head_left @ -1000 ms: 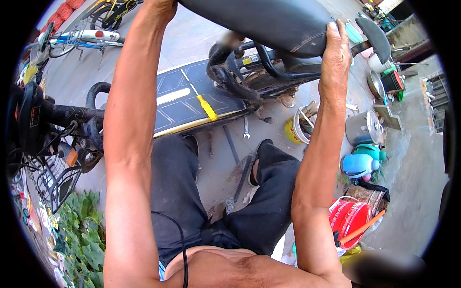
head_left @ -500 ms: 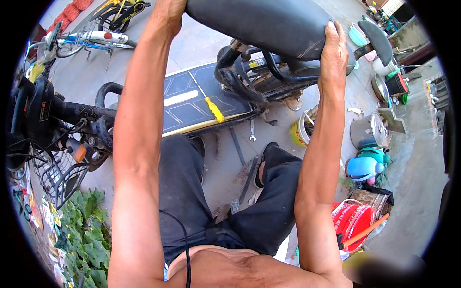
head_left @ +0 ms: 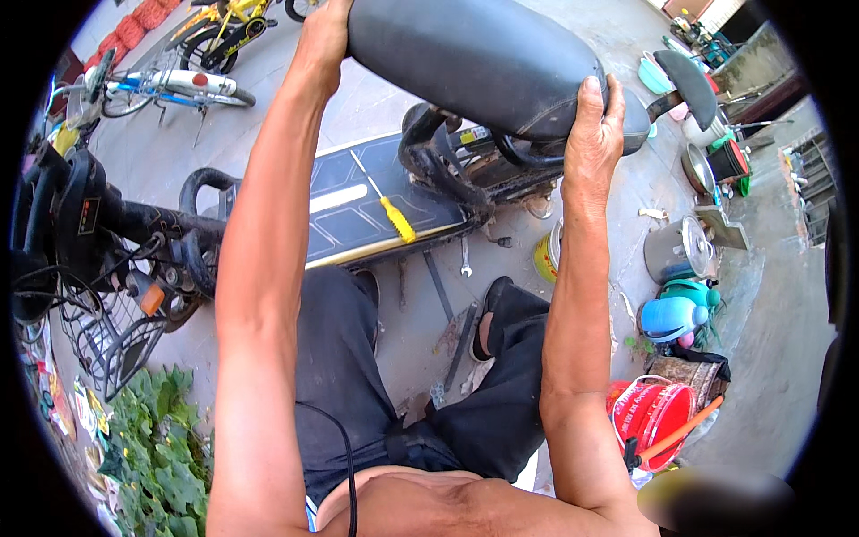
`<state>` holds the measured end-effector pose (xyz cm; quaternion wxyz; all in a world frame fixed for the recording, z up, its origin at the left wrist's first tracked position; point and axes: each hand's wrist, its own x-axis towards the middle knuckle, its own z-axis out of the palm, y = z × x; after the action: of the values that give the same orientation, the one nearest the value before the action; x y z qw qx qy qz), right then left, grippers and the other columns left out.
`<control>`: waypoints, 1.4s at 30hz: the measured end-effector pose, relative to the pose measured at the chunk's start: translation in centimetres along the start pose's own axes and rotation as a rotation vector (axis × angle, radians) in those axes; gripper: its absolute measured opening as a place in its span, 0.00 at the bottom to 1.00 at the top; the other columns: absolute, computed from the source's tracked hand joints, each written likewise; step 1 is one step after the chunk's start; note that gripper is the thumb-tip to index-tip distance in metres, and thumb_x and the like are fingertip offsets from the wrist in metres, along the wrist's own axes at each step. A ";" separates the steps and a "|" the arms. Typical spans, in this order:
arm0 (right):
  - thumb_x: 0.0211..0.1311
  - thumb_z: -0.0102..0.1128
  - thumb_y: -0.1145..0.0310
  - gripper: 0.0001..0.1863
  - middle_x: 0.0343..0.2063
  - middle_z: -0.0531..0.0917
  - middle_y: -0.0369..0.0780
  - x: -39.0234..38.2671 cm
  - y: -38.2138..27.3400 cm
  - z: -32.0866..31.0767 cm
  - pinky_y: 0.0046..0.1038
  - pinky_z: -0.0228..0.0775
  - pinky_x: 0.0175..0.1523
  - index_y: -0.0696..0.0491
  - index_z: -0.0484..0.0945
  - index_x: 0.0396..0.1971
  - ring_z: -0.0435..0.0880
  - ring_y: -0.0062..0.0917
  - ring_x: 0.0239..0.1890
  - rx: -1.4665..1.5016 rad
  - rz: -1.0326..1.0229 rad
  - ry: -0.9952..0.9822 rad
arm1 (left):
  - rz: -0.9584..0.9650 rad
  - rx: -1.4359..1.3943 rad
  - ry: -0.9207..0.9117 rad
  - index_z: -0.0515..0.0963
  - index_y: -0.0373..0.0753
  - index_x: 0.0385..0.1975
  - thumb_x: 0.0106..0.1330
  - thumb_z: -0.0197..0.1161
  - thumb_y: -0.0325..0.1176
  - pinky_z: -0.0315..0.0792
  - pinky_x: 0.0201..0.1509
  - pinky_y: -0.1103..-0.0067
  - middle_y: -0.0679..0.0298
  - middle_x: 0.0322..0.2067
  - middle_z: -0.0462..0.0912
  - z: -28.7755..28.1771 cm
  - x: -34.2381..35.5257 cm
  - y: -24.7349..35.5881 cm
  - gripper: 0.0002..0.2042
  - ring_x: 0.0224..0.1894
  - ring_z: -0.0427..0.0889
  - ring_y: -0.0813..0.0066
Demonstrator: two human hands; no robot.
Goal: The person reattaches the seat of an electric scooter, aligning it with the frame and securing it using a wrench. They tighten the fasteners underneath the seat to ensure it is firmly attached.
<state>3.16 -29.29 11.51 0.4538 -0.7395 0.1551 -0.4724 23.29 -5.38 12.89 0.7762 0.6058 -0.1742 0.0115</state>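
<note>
A black padded scooter seat (head_left: 465, 63) is held up over the black seat frame (head_left: 425, 139) of an electric scooter. My left hand (head_left: 325, 40) grips the seat's left end, its fingers mostly hidden. My right hand (head_left: 595, 125) grips the seat's right end, thumb on top. Below, on the scooter's dark footboard (head_left: 340, 206), lies a screwdriver (head_left: 395, 217) with a yellow handle. A wrench (head_left: 465, 255) is on the ground beyond the footboard's near edge.
Bicycles (head_left: 170, 85) stand at the upper left. Handlebar parts and a wire basket (head_left: 116, 331) are at left, above leafy plants (head_left: 157, 421). Along the right are a steel pot (head_left: 671, 246), a blue jug (head_left: 667, 318), a red bucket (head_left: 653, 421) and several other containers.
Both my hands have moved with the seat; its right end is lower and further left in the picture. The surroundings have shifted slightly in view.
</note>
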 end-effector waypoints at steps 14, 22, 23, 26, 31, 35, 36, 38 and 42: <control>0.66 0.47 0.36 0.42 0.49 0.77 0.47 1.5 1.4 -0.8 0.31 0.73 0.51 0.63 0.64 0.61 0.77 0.31 0.51 0.498 0.380 -0.225 | 0.040 -0.022 0.054 0.68 0.37 0.58 0.71 0.52 0.54 0.74 0.50 0.74 0.62 0.50 0.78 1.1 -7.7 1.6 0.27 0.48 0.79 0.74; 0.66 0.46 0.36 0.44 0.51 0.77 0.49 2.7 3.4 -0.8 0.30 0.62 0.62 0.64 0.63 0.62 0.75 0.34 0.55 0.388 0.221 -0.159 | 0.156 0.155 0.090 0.67 0.33 0.59 0.70 0.54 0.53 0.70 0.52 0.78 0.60 0.50 0.76 2.1 -8.2 2.4 0.29 0.51 0.75 0.75; 0.64 0.47 0.34 0.46 0.53 0.76 0.50 2.5 3.5 -0.7 0.31 0.62 0.62 0.64 0.61 0.64 0.74 0.35 0.56 0.347 0.208 -0.173 | 0.243 0.145 0.070 0.69 0.32 0.59 0.71 0.54 0.51 0.67 0.55 0.80 0.59 0.52 0.75 2.2 -7.2 2.4 0.28 0.51 0.74 0.74; 0.55 0.54 0.29 0.57 0.55 0.73 0.56 1.4 2.0 -1.4 0.32 0.60 0.64 0.65 0.52 0.67 0.72 0.38 0.59 0.242 0.163 -0.205 | 0.297 0.257 0.047 0.73 0.31 0.57 0.67 0.58 0.53 0.66 0.59 0.77 0.53 0.53 0.74 2.1 -4.8 2.7 0.30 0.54 0.74 0.69; 0.53 0.56 0.28 0.61 0.56 0.72 0.56 0.2 0.5 -2.2 0.33 0.60 0.65 0.65 0.49 0.68 0.71 0.39 0.60 0.204 0.113 -0.226 | 0.268 0.298 -0.044 0.74 0.33 0.58 0.67 0.56 0.54 0.65 0.60 0.79 0.53 0.53 0.77 2.6 -3.7 3.4 0.30 0.55 0.74 0.70; 0.54 0.56 0.28 0.59 0.55 0.73 0.54 1.0 2.2 -1.9 0.33 0.61 0.64 0.65 0.51 0.67 0.71 0.37 0.59 0.315 0.141 -0.235 | 0.336 0.476 0.006 0.74 0.33 0.57 0.68 0.54 0.53 0.64 0.61 0.77 0.52 0.53 0.77 3.0 -5.1 4.1 0.29 0.55 0.75 0.67; 0.54 0.56 0.29 0.58 0.55 0.73 0.54 1.4 2.7 -1.9 0.32 0.61 0.64 0.65 0.53 0.67 0.72 0.36 0.59 0.349 0.173 -0.273 | 0.461 0.610 0.018 0.75 0.33 0.56 0.68 0.54 0.54 0.65 0.61 0.75 0.51 0.52 0.76 2.6 -6.0 3.9 0.29 0.54 0.75 0.65; 0.56 0.55 0.29 0.56 0.54 0.74 0.53 1.4 3.0 -1.7 0.32 0.62 0.63 0.65 0.55 0.66 0.72 0.35 0.58 0.417 0.246 -0.354 | 0.406 0.684 0.058 0.75 0.33 0.56 0.68 0.53 0.54 0.65 0.60 0.75 0.50 0.51 0.76 1.8 -7.4 3.3 0.29 0.53 0.75 0.64; 0.57 0.52 0.29 0.53 0.53 0.75 0.52 0.6 2.3 -1.0 0.31 0.61 0.63 0.66 0.60 0.63 0.72 0.33 0.58 0.391 0.268 -0.268 | 0.296 0.496 0.019 0.76 0.32 0.55 0.68 0.53 0.54 0.66 0.58 0.76 0.52 0.49 0.77 1.2 -5.2 2.9 0.29 0.51 0.76 0.66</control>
<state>3.05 -31.50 10.11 0.6628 -0.6667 0.0961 -0.3271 17.47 -4.76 14.35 0.5960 0.7449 -0.2454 0.1726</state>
